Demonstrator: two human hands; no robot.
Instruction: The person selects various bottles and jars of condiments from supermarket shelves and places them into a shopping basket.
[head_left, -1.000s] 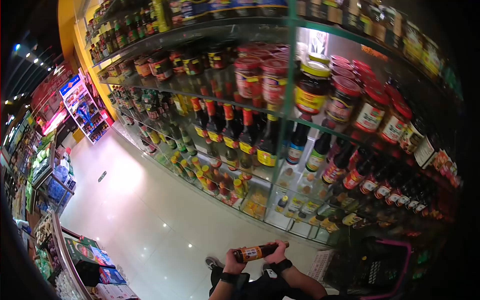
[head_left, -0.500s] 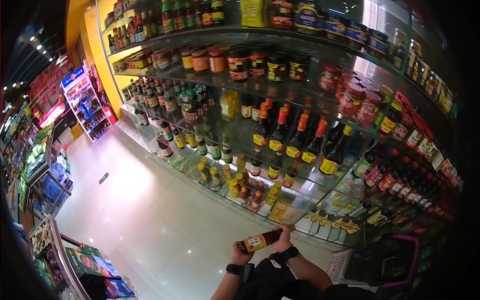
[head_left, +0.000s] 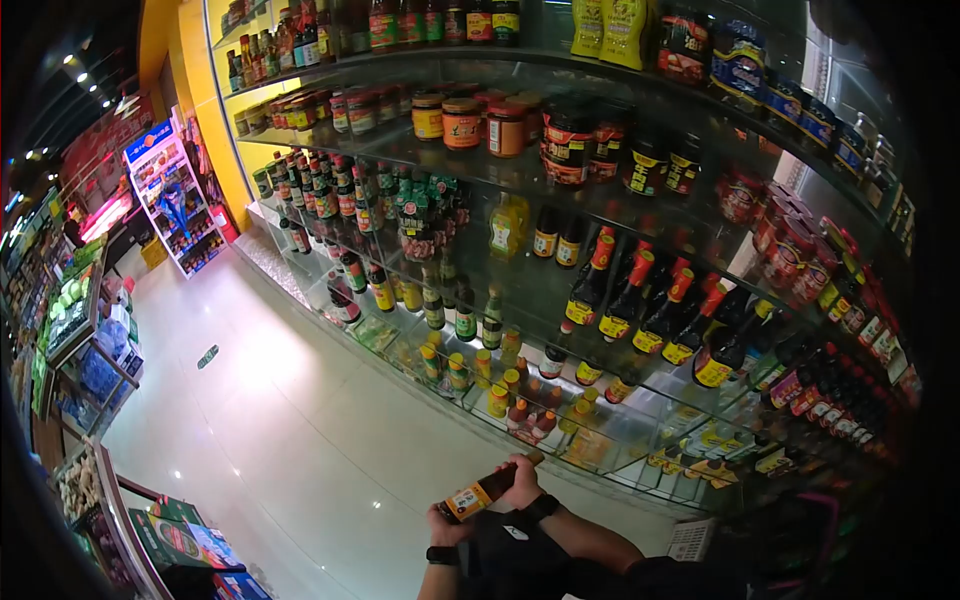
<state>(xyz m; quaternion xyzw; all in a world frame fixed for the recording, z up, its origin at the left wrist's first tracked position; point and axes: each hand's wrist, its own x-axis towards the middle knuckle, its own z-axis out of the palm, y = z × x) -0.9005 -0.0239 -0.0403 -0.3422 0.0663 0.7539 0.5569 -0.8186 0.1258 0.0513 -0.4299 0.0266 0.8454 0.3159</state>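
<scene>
I hold a dark sauce bottle (head_left: 478, 494) with an orange label sideways in front of my body, low in the head view. My left hand (head_left: 447, 527) grips its bottom end and my right hand (head_left: 522, 483) grips its neck end. A dark band circles each wrist. The bottle tilts up toward the right, where its cap nearly reaches the lowest glass shelf (head_left: 600, 470).
Tall glass shelves (head_left: 520, 175) full of sauce bottles and jars run along the right. A shiny tiled aisle (head_left: 270, 420) stretches away on the left. Produce and goods stands (head_left: 85, 330) line the far left. A dark shopping basket (head_left: 790, 530) sits at the lower right.
My view has swung left along the shelves. The bottle and both hands have drifted left and slightly lower in view, and the bottle now tilts more steeply.
</scene>
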